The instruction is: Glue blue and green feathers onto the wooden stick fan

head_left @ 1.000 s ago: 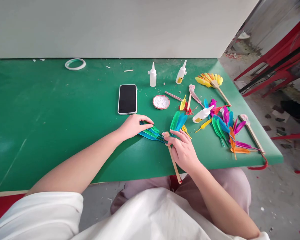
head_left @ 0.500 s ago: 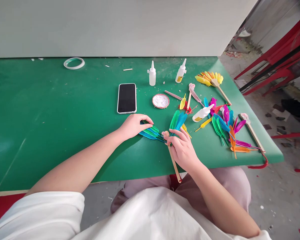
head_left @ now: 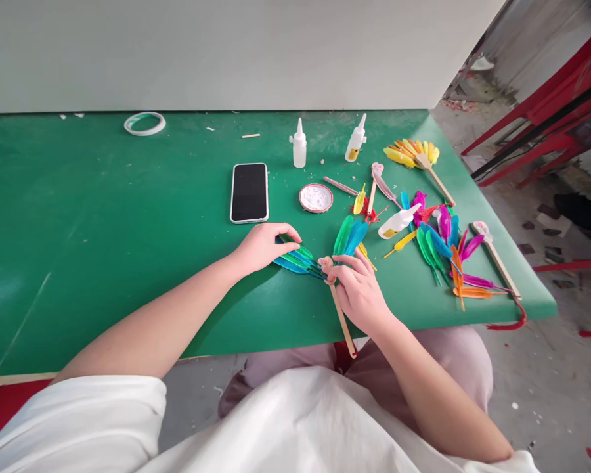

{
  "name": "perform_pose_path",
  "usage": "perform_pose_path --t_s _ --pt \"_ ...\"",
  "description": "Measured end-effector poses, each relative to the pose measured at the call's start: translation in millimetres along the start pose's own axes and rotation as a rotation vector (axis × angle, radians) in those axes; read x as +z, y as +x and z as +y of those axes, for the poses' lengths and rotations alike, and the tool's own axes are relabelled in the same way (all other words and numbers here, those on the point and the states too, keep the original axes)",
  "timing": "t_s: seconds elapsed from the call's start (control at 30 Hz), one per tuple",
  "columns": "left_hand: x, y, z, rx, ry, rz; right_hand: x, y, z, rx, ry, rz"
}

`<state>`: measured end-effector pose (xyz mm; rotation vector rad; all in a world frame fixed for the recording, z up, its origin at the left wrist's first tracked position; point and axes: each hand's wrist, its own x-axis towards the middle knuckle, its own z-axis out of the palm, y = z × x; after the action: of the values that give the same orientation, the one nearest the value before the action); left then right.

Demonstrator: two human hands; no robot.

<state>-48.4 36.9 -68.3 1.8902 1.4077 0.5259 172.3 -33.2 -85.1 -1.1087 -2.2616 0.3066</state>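
Observation:
Just below the phone, my left hand [head_left: 264,248] pinches a green and blue feather [head_left: 295,259] in a small fan of feathers that spreads left from a wooden stick's head. My right hand [head_left: 358,292] is closed on the pink-topped end of that wooden stick [head_left: 342,318], whose handle slants down past the table's front edge. More green and blue feathers [head_left: 349,236] stand up just beyond the right fingers. Where the quills meet the stick's head is partly covered by the right fingertips.
A phone [head_left: 249,192], a round lid with white bits [head_left: 316,198], two upright glue bottles [head_left: 299,148] and a lying glue bottle [head_left: 398,222] are on the green table [head_left: 103,249]. Loose coloured feathers [head_left: 443,240] and a yellow feather fan [head_left: 414,154] lie to the right. A tape roll [head_left: 144,123] lies at the back.

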Motion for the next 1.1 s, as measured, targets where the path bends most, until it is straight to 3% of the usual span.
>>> perform_pose_path --t_s 0.17,0.27,0.37,0.43,0.5,0.6,0.73,1.1 --pt "-0.9 -1 -1 -0.023 0.006 -0.01 -8 0 0 0.053 0.079 0.205" --pt "-2.2 -2 -2 -0.002 0.026 -0.025 -7 -2 1 0.08 0.004 0.211" --pt "-3.5 -7 2 0.137 0.164 0.077 -4 -3 2 0.075 -0.065 0.164" --pt "-2.6 -13 9 0.29 0.335 0.221 -1 -5 3 0.065 -0.098 0.146" --pt "1.2 -21 17 0.449 0.485 0.291 1 -6 4 0.046 -0.124 0.127" --pt "13.3 -35 26 0.62 0.618 0.195 1 -6 4 0.027 -0.145 0.118" --pt "33.1 -51 30 0.703 0.698 0.133 -2 -6 1 0.026 -0.115 0.146" --pt "43.7 -57 33 0.673 0.747 0.118 -1 -3 0 0.002 -0.224 0.11"
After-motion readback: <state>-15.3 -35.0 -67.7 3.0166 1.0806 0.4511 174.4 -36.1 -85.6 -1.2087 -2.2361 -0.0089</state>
